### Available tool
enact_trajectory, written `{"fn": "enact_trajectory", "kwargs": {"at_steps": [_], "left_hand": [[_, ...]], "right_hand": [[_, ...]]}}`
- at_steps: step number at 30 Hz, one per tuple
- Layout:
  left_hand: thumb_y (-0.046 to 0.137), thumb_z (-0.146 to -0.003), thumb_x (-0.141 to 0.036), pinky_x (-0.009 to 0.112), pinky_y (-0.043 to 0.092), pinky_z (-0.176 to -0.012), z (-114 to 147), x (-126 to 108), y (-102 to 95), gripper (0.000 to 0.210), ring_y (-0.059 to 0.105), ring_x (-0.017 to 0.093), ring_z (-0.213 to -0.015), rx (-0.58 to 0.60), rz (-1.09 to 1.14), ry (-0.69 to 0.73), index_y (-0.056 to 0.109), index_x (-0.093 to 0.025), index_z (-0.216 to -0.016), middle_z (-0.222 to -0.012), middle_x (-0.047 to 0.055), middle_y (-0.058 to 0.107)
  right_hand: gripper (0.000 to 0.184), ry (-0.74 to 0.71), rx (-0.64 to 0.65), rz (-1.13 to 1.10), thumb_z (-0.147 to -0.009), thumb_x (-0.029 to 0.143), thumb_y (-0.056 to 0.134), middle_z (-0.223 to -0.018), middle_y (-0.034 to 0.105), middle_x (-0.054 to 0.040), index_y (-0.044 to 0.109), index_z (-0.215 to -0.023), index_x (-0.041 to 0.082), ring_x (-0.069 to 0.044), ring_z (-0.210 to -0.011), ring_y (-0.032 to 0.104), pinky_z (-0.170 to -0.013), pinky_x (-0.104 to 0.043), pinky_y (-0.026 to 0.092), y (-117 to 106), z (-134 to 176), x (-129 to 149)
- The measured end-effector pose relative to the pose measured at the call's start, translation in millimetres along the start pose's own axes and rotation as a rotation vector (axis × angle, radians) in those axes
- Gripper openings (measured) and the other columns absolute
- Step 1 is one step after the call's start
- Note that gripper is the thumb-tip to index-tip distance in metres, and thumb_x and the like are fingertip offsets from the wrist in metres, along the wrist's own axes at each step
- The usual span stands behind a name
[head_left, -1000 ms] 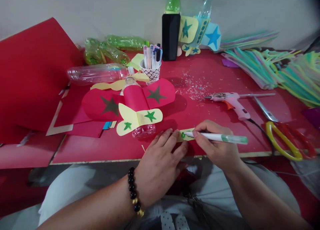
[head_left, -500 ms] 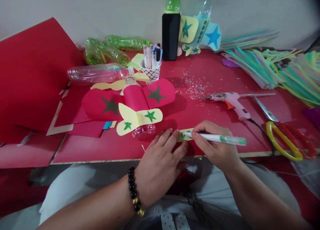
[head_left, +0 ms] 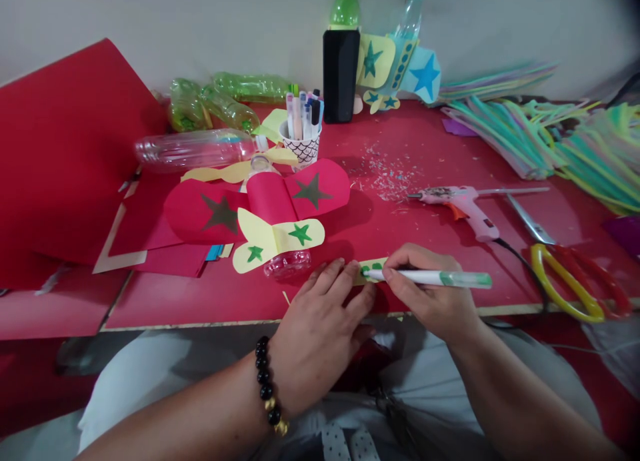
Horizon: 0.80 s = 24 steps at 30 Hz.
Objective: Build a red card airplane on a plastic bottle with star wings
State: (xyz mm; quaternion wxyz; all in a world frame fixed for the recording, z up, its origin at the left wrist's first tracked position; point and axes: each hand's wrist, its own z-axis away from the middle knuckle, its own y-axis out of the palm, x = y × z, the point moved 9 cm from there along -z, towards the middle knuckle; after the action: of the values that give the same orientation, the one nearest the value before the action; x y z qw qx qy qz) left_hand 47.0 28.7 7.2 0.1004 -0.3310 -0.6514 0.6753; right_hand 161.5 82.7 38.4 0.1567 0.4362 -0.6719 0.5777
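Note:
In my right hand [head_left: 434, 293] is a white felt-tip marker [head_left: 430, 278] with a green end, its tip down on a small pale-yellow paper strip [head_left: 379, 269]. Green dots show on that strip, and part of it is covered by my fingers. My left hand [head_left: 323, 321] lies flat at the table's front edge, its fingertips pressing the strip's left end. Just beyond stands a plastic-bottle plane [head_left: 273, 194], with red paper wings bearing dark stars and a yellow tail piece [head_left: 300, 234] bearing green stars.
A pink glue gun [head_left: 463, 204] and yellow-and-red scissors [head_left: 565, 281] lie on the right. Behind are a cup of markers [head_left: 303, 147], a black phone [head_left: 341, 77], a second bottle plane [head_left: 400, 67] and pipe cleaners [head_left: 510, 134]. Bottles [head_left: 195, 147] and red sheets [head_left: 75, 154] are left.
The marker tip has shifted slightly left and down on the strip, and the green dots show more clearly. My left hand stays put.

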Motion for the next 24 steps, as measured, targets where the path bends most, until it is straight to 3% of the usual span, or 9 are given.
{"fn": "enact_trajectory", "kwargs": {"at_steps": [24], "left_hand": [[0.058,-0.091,-0.039,0.047,0.033,-0.115,0.8,1.1,0.1,0.049,0.032,0.031,-0.14,-0.004,-0.01,-0.001,0.049,-0.02,-0.134,-0.149,0.012,0.04]], "right_hand": [[0.012,-0.002,-0.018,0.015,-0.082,0.019,0.058,-0.059,0.059,0.002,0.059,-0.07,0.019,-0.011,-0.052,0.051,-0.05,-0.024,0.039,-1.6,0.5,-1.4]]}}
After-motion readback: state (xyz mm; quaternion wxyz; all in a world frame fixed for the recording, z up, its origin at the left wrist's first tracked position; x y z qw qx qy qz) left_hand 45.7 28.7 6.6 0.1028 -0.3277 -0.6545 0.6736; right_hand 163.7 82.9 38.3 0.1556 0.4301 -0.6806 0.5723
